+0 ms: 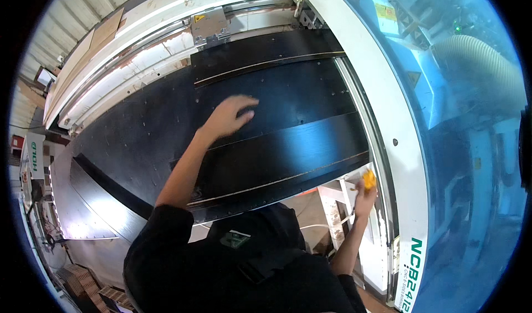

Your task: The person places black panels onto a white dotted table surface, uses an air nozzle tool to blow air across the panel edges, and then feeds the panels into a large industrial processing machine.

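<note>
My left hand (228,118) hovers over the black bed (160,108) of a machine, thumb and fingers apart, holding nothing. Below and right of it lies a long dark board (277,160) with a pale line along its near edge. A second dark board (266,57) rests farther back. At the bed's right front corner my right hand (363,201) is closed round a yellow air blow gun (368,179), partly hidden by the fingers and slightly blurred. A thin white hose (321,225) runs toward that hand.
A white machine frame (393,141) with a blue transparent cover (471,174) rises on the right. A metal carriage (209,26) sits on the rail at the back. To the left is a light metal side table (105,202) with a dark strip along it.
</note>
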Available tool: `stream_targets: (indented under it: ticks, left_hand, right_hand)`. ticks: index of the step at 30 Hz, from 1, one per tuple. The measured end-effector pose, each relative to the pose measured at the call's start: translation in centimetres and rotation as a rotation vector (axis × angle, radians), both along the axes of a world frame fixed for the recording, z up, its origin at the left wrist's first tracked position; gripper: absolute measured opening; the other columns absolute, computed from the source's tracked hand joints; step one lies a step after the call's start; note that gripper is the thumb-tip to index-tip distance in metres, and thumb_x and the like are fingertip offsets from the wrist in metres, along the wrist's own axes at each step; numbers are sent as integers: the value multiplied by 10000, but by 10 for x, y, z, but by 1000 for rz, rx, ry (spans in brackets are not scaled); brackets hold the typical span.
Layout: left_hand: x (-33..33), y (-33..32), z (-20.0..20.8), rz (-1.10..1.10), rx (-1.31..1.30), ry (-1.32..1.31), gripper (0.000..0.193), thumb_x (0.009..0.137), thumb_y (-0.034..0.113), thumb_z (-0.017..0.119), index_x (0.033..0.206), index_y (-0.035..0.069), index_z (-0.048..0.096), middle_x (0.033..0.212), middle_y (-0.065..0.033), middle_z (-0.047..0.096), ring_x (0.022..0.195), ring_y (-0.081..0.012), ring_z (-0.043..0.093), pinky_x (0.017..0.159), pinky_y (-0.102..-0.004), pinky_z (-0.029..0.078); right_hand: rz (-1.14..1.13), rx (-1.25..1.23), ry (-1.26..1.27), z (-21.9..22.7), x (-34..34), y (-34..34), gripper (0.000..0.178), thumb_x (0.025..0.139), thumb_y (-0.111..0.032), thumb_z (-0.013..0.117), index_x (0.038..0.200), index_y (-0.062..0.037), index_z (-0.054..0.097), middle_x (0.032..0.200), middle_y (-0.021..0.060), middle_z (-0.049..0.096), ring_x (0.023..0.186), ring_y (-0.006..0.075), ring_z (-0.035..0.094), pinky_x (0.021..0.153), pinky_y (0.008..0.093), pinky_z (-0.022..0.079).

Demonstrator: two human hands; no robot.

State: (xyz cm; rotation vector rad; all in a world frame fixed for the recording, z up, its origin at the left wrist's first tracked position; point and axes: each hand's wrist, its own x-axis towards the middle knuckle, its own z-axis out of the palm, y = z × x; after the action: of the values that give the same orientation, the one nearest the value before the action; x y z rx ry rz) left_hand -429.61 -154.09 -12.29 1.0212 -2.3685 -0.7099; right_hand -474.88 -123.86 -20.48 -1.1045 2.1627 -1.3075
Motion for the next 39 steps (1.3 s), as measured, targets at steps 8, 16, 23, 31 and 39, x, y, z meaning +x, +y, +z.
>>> stream_targets:
  ticks: [8, 16, 23, 31, 39]
  left_hand:
    - [-37, -194, -100, 318, -109, -273, 634, 1003, 472, 618, 1552, 194, 467, 1639, -224, 338, 1531, -396, 311, 1228, -584, 268]
    - [-40, -165, -129, 446, -321, -444, 680, 1070, 589, 378, 1631, 205, 345, 1695, -214, 252, 1577, -393, 215, 1263, -588, 172]
    - [28, -88, -116, 439, -302, -481, 661, 1074, 566, 397, 1628, 210, 351, 1692, -213, 256, 1571, -404, 223, 1265, -598, 165]
    - [177, 15, -89, 408, -146, -356, 622, 1016, 426, 610, 1583, 239, 437, 1669, -177, 321, 1559, -382, 268, 1262, -572, 196]
    - [307, 121, -96, 1219, -42, -393, 793, 867, 351, 798, 1556, 208, 434, 1530, -240, 441, 1430, -451, 403, 1154, -584, 353]
  right_hand:
    - [481, 397, -133, 88, 157, -103, 540, 1017, -454, 649, 1341, -22, 624, 1092, 257, 728, 1065, 420, 707, 915, 462, 545]
    - [-227, 289, 112, 42, 17, -7, 415, 1064, -346, 629, 1302, -7, 619, 912, 39, 640, 743, 119, 593, 684, 271, 514]
    - [-583, 293, 733, -32, -47, 118, 353, 948, -256, 745, 1207, -20, 703, 947, 231, 755, 825, 438, 711, 739, 528, 547]
    - [-921, 341, 1110, -71, -13, 115, 403, 942, -169, 672, 1326, -48, 633, 1204, 170, 696, 1077, 387, 666, 919, 535, 506]
    - [107, -283, 789, 41, 123, -162, 226, 930, -103, 672, 1144, -42, 708, 1216, 208, 657, 1181, 407, 594, 1009, 517, 462]
